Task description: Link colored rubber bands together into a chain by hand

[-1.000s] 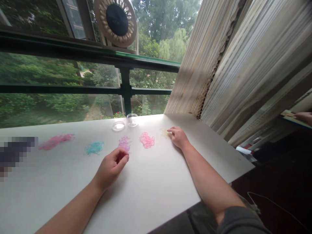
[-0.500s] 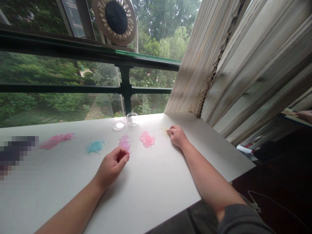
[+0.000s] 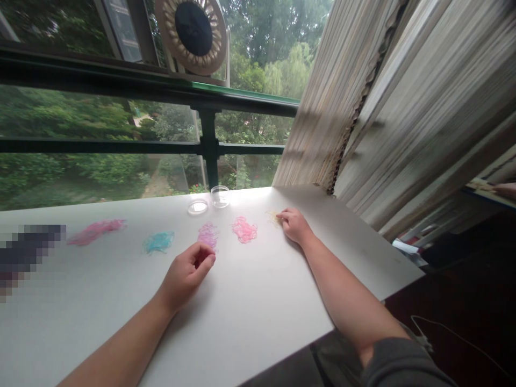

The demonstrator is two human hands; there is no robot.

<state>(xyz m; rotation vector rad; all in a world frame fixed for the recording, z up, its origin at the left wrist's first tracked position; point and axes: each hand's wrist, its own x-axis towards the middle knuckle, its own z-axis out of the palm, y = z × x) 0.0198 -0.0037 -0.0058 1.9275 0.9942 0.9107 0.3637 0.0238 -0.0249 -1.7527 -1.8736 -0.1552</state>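
Observation:
My right hand point(image 3: 295, 224) is at a small pile of pale yellow rubber bands point(image 3: 272, 217), its fingertips pinched together at the pile's right edge. Curled above the table, my left hand point(image 3: 190, 269) has thumb and index finger closed together; anything between them is hidden. Just behind it lie purple rubber bands point(image 3: 208, 234), partly covered by the fingers. Between the two hands, farther back, is a pile of bright pink rubber bands point(image 3: 244, 230). To the left are a turquoise pile point(image 3: 158, 242) and a long, darker pink pile point(image 3: 97, 231).
A clear round container point(image 3: 220, 197) and its flat lid point(image 3: 197, 208) stand at the white table's point(image 3: 258, 301) back edge. A fan point(image 3: 193, 32) sits above the window rail. Curtains point(image 3: 387, 123) hang at the right. A pixelated dark patch point(image 3: 30, 252) covers the left edge.
The whole view has shifted very slightly to the right. Both hands keep nearly the same pose, and the piles look unchanged.

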